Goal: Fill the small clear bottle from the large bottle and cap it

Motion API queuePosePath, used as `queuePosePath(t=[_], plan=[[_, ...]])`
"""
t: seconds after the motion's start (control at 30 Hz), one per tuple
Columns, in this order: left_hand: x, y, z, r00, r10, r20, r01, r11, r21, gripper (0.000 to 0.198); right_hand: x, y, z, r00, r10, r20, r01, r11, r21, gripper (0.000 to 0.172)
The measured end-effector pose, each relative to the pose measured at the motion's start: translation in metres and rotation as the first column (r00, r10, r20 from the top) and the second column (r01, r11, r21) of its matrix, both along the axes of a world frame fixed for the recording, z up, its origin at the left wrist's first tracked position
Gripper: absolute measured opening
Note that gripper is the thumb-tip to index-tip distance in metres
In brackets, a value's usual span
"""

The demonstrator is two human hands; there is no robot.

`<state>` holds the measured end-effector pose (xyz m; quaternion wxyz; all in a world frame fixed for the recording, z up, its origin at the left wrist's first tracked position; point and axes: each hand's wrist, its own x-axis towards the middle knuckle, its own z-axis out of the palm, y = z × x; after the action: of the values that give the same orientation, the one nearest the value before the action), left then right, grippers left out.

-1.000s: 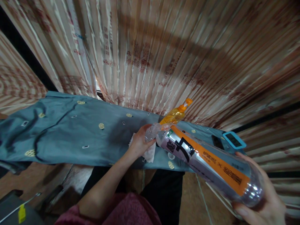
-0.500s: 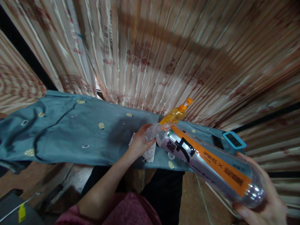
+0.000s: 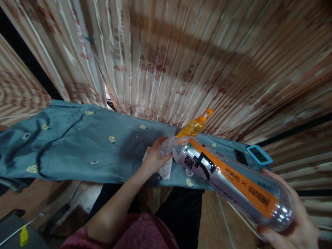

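Observation:
My right hand [image 3: 290, 214] is wrapped round the base of a large clear drink bottle [image 3: 233, 183] with an orange and silver label. The bottle lies tilted, its neck pointing down and to the left. At its mouth, my left hand [image 3: 155, 157] is closed round a small clear plastic container [image 3: 167, 146]; whether the two touch, I cannot tell. Just behind them stands an orange pump bottle [image 3: 193, 127]. White tissue [image 3: 166, 169] lies on the cloth below my left hand.
A green-grey patterned cloth [image 3: 77, 145] covers the narrow table. To the right lie a blue-framed digital scale or display [image 3: 259, 154] and a dark flat object [image 3: 241, 157]. A pleated curtain [image 3: 160, 62] hangs close behind. Lower left is a grey item with a yellow tag [image 3: 24, 236].
Almost nothing differs. Both hands, the large bottle and the small container keep their places, with only a very slight shift of the bottle's base end.

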<state>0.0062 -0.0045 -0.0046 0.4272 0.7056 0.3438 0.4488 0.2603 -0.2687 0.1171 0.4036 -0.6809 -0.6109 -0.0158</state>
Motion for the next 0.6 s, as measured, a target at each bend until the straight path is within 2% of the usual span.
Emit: queuePosePath(t=[0.17, 0.27, 0.33, 0.4, 0.6], plan=[[0.0, 0.001, -0.002, 1.0, 0.007, -0.015, -0.007, 1.0, 0.006, 0.059, -0.01, 0.0, -0.004, 0.984, -0.096, -0.153, 0.103, 0.994, 0.037, 0.093], [-0.001, 0.001, -0.004, 1.0, -0.002, -0.02, 0.002, 1.0, 0.01, 0.059, -0.005, -0.004, -0.007, 0.993, -0.061, -0.098, 0.06, 0.998, -0.011, 0.097], [-0.001, 0.001, -0.005, 1.0, -0.003, -0.014, 0.003, 1.0, 0.012, 0.059, -0.002, -0.005, -0.01, 0.995, -0.06, -0.077, 0.061, 0.998, 0.002, 0.103], [-0.001, 0.001, -0.006, 1.0, 0.001, -0.012, -0.001, 1.0, 0.004, 0.06, -0.002, -0.005, -0.012, 0.993, -0.075, -0.094, 0.078, 0.997, 0.026, 0.102], [-0.001, 0.001, -0.005, 1.0, 0.007, -0.025, -0.007, 1.0, -0.007, 0.062, -0.023, 0.0, -0.005, 0.981, -0.143, -0.13, 0.147, 0.989, 0.025, 0.099]])
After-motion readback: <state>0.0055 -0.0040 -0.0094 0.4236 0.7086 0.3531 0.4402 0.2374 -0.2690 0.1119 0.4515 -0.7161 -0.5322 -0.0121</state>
